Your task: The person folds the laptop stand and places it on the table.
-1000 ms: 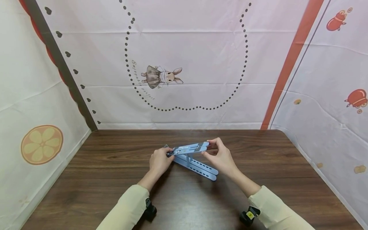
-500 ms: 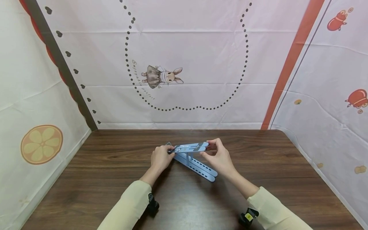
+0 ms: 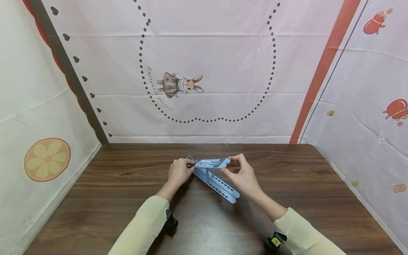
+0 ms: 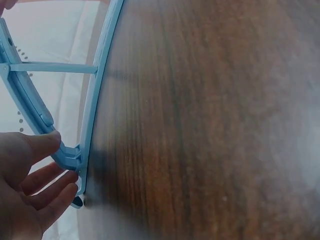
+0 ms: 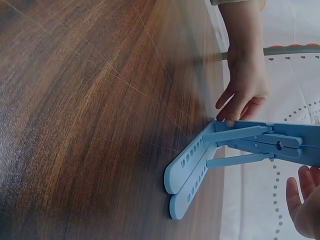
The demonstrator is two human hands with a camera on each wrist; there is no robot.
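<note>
The left hand [image 3: 179, 172] pinches the hinge end of a blue folding stand [image 3: 213, 173], with fingers curled round that corner. The right hand [image 3: 243, 176] pinches the other end of the top arm, thumb and fingers closed on it. Both hands are grasping, not let go.

A second ago the top arm was tipped up more on the right. Now it sits a bit lower and flatter, and the 2 long bottom bars have turned a little toward the person. So the stand looks like it is being set to a lower height or folded down, but that is only my guess.

The stand sits near the middle of the brown wooden table [image 3: 111, 198]. Its 2 bottom bars with little holes lie flat on the wood, touching side by side. A thin strut [image 5: 239, 160] props the top arm above them.

Behind the table hangs a white cloth [image 3: 223, 71] with a rabbit picture [image 3: 178, 85] and a line of dots.
</note>
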